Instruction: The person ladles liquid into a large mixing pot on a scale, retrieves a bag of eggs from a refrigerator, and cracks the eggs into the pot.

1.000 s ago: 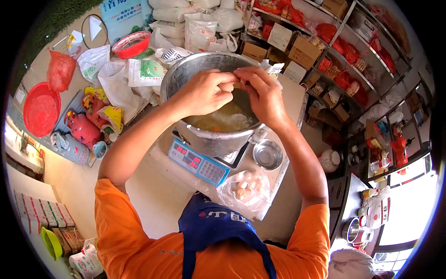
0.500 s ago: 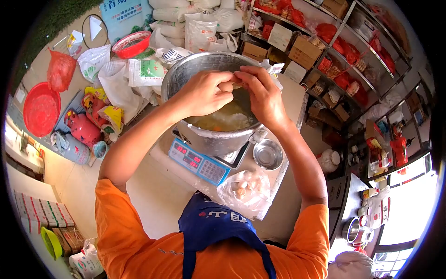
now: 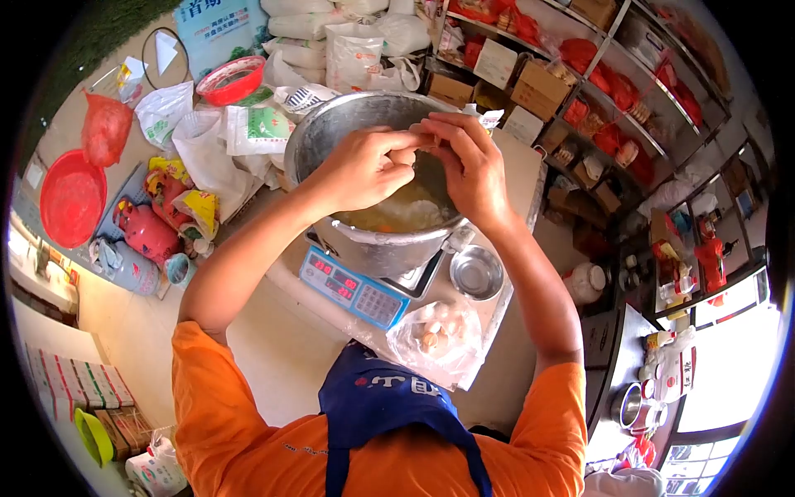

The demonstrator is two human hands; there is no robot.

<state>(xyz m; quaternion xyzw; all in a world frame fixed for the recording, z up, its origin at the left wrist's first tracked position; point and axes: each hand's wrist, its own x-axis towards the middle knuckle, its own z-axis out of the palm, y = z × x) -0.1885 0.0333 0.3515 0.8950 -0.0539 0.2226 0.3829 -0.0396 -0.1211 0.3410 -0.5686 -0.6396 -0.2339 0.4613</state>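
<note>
Above a big metal pot (image 3: 385,248), my left hand (image 3: 370,168) and my right hand (image 3: 470,164) meet at the fingertips. Both are closed on what looks like an eggshell (image 3: 426,138), mostly hidden by the fingers. Inside the pot lies a cloudy yellowish liquid (image 3: 397,211) with an orange spot that looks like yolk. The pot stands on a blue digital scale (image 3: 354,290) with red lit numbers. Nearer to me, a clear plastic bag (image 3: 455,354) holds several eggs (image 3: 439,325). A small metal bowl (image 3: 477,273) sits right of the scale.
Flour-type sacks (image 3: 354,58) and a red basin (image 3: 230,80) are behind the pot. On the left stand a red gas cylinder (image 3: 151,232) and another red basin (image 3: 73,199). Metal shelves (image 3: 609,50) with boxes and red bags line the right side.
My fingers have shifted slightly at the meeting point, and my right fingers now lie a little more over my left. The pot, scale, bowl and egg bag stay in place.
</note>
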